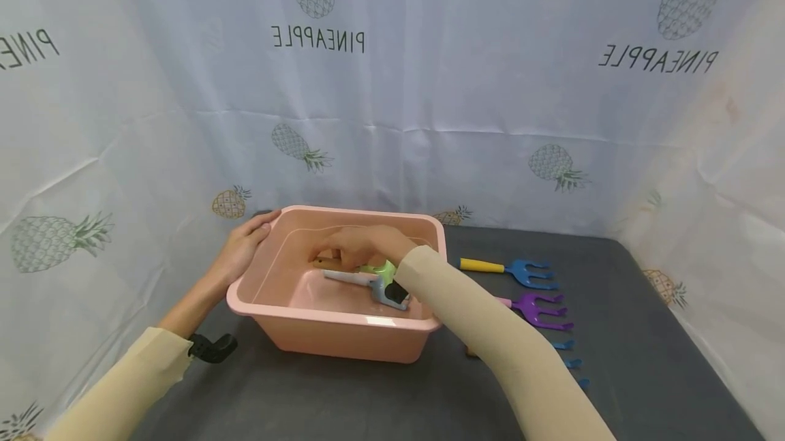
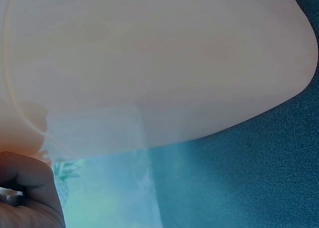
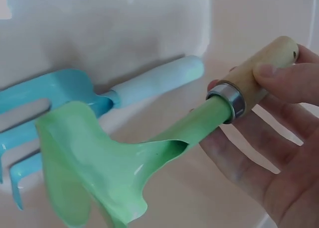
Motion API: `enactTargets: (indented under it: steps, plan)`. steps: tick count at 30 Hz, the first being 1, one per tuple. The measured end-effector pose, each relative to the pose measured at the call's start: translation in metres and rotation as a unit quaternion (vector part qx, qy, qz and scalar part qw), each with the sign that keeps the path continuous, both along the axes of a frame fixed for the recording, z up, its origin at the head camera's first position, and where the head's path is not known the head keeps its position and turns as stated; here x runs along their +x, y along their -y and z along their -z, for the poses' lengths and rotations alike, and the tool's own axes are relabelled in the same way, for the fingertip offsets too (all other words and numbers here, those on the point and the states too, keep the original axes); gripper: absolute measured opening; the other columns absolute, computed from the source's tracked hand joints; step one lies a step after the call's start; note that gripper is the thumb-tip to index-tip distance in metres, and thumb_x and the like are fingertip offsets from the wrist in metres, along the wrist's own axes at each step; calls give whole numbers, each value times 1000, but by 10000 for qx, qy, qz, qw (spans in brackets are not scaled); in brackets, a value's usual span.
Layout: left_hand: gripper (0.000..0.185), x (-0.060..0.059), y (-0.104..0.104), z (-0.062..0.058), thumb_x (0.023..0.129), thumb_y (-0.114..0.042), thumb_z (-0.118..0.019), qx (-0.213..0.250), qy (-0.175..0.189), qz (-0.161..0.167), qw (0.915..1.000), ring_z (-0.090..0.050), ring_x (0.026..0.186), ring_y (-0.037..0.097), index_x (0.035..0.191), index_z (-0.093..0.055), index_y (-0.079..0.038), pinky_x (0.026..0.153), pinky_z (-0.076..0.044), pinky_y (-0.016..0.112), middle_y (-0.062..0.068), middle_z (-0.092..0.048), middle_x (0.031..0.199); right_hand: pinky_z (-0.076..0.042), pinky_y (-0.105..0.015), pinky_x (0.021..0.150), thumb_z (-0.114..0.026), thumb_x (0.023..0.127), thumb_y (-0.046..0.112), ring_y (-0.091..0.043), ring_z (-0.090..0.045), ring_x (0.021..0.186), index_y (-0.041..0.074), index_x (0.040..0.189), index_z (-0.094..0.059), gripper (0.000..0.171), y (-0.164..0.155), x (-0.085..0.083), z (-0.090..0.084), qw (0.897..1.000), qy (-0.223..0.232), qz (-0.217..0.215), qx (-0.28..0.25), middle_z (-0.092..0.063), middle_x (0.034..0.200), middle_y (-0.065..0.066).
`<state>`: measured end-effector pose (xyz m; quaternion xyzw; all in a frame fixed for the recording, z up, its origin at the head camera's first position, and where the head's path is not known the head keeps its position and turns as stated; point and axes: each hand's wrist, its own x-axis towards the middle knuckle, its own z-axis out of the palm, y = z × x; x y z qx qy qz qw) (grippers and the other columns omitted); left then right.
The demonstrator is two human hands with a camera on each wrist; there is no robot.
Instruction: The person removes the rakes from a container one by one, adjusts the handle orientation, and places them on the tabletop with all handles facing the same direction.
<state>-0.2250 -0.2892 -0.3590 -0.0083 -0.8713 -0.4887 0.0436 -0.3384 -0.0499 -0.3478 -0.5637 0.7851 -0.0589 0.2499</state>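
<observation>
A pink plastic basin (image 1: 331,335) stands on the dark table. My left hand (image 1: 245,243) grips its left rim; the left wrist view shows curled fingers (image 2: 30,180) beside the basin's wall (image 2: 174,63). Inside the basin, my right hand (image 1: 362,243) holds a green garden hand tool (image 3: 109,158) by its wooden handle (image 3: 259,71), thumb on one side and fingers around the other. The green head has broad, bent prongs, and its far tips are cut off by the frame. Beside it, a blue hand fork (image 3: 70,86) with a pale handle lies on the basin floor.
Right of the basin, a blue fork with a yellow handle (image 1: 484,266) and a purple fork (image 1: 540,310) lie on the table. Another blue fork (image 1: 573,362) is partly hidden under my right forearm. A pineapple-print curtain (image 1: 398,86) hangs behind.
</observation>
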Motion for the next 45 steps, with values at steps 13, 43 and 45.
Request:
enactTargets:
  steps: [13,43,45]
  plan:
    - [52,-2,2,3,115,-35,-30,161,-33,161,9997,-47,140,40,163,-34,-16,83,-46,10,21,-34,166,-46,-23,71,-50,96,-10,-16,-58,99,33,152,-49,71,-5,22,-26,9994,-185,292,-51,-59,138,3]
    - [52,-2,2,3,115,-34,-29,88,61,155,9998,-45,143,41,164,-32,-17,84,-44,9,22,-31,167,-49,-25,80,-48,102,-2,-15,-62,94,31,155,-48,62,-23,54,-89,9955,-814,-26,-480,-66,129,3]
    - [52,-1,2,2,115,-34,-29,88,59,148,9998,-44,143,41,164,-33,-17,84,-43,9,22,-31,168,-49,-24,79,-48,102,-2,-15,-60,92,32,155,-49,62,-26,56,-95,9948,-861,-41,-544,-66,130,3]
